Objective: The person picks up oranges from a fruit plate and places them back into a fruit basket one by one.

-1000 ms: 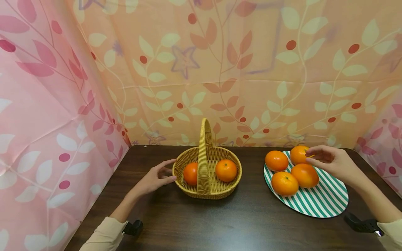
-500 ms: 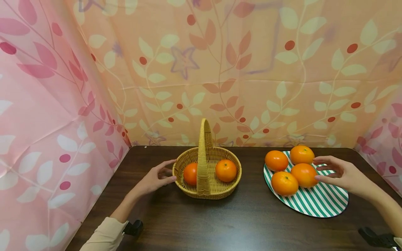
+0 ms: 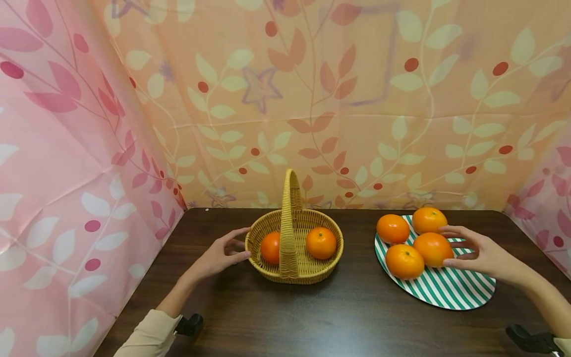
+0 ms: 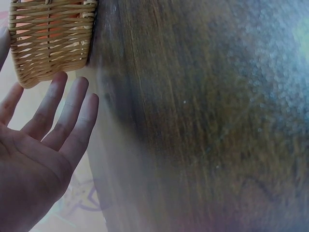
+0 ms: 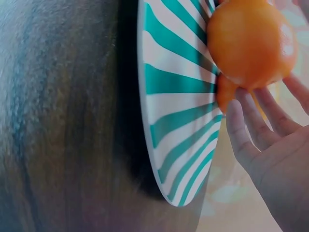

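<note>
A yellow wicker basket [image 3: 289, 233] with a tall handle stands mid-table, holding one orange [image 3: 321, 243] on the right and another orange [image 3: 270, 247] partly behind the handle. My left hand [image 3: 224, 253] is at the basket's left end, fingers loosely extended with fingertips right at the rim; the left wrist view shows the fingers [image 4: 72, 113] spread below the wicker. On a green-and-white striped oval plate [image 3: 464, 287] lie several more oranges. My right hand [image 3: 484, 253] reaches in from the right, thumb and fingers apart at the near right orange [image 3: 432, 249], fingertips close against its side.
The dark wooden table [image 3: 285, 322] carries both basket and plate. Two oranges [image 3: 392, 229] [image 3: 429, 219] lie at the plate's back, another orange [image 3: 404, 262] at its front left. A patterned cloth [image 3: 312, 124] hangs behind the table, and a pink cloth [image 3: 76, 173] on the left.
My right hand has come down from the back orange to the near right one, swinging out rightward and then slightly back left. My left hand and the basket have stayed put.
</note>
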### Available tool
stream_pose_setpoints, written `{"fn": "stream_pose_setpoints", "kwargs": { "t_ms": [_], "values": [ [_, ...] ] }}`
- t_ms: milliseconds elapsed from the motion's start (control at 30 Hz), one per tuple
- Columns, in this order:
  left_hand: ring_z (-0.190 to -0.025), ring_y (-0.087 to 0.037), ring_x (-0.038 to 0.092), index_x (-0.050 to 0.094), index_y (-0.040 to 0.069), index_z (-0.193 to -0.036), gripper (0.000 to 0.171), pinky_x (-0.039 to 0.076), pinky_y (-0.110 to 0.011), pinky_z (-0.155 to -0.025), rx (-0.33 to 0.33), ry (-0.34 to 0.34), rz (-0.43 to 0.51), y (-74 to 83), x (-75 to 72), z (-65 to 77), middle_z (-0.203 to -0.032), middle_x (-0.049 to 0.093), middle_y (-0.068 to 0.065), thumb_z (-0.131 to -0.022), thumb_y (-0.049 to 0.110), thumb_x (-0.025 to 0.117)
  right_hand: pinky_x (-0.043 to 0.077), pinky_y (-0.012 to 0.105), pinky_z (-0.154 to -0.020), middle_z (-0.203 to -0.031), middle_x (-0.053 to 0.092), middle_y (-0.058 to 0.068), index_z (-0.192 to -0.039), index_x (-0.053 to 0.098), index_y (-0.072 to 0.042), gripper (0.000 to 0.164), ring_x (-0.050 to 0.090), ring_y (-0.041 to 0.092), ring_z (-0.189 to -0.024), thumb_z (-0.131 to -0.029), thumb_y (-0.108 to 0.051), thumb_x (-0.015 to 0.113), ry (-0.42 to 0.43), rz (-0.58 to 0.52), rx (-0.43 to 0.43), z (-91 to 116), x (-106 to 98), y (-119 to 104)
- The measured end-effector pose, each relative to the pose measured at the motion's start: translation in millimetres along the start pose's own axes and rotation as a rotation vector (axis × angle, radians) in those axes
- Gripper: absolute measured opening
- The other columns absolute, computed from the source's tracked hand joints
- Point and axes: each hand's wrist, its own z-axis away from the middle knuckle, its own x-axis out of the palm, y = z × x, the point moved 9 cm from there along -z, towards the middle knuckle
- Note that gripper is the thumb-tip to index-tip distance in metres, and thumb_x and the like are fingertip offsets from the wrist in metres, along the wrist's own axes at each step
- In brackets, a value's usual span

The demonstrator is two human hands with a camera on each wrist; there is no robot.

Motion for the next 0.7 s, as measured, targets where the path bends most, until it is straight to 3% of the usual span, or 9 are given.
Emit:
{"fn": "stream_pose_setpoints", "kwargs": {
  "t_ms": [267,700],
  "values": [
    [-0.098,-0.035,0.07,0.04,0.009,-0.155,0.067,0.056,-0.035,-0.08,-0.002,0.007,0.002,-1.6,-0.8,-0.6,-0.122,0.064,-0.023,-0.097,0.019,0.073,0.058,0.028,-0.073,-0.127,0.055,-0.011,-0.136,0.054,0.001,0.059,0.062,0.006,-0.102,-0.083,0.006,0.08,0.015,0.031,0.003,-2.0,1.9,4.4],
    [-0.098,-0.031,0.07,0.041,0.01,-0.155,0.067,0.056,-0.035,-0.08,-0.01,0.004,-0.006,-3.8,-1.2,-1.4,-0.121,0.065,-0.021,-0.097,0.02,0.073,0.056,0.027,-0.074,-0.125,0.058,-0.013,-0.138,0.055,-0.003,0.063,0.064,0.006,-0.099,-0.081,0.005,0.082,0.079,0.099,0.035,2.4,-16.8,4.7]
  ]
}}
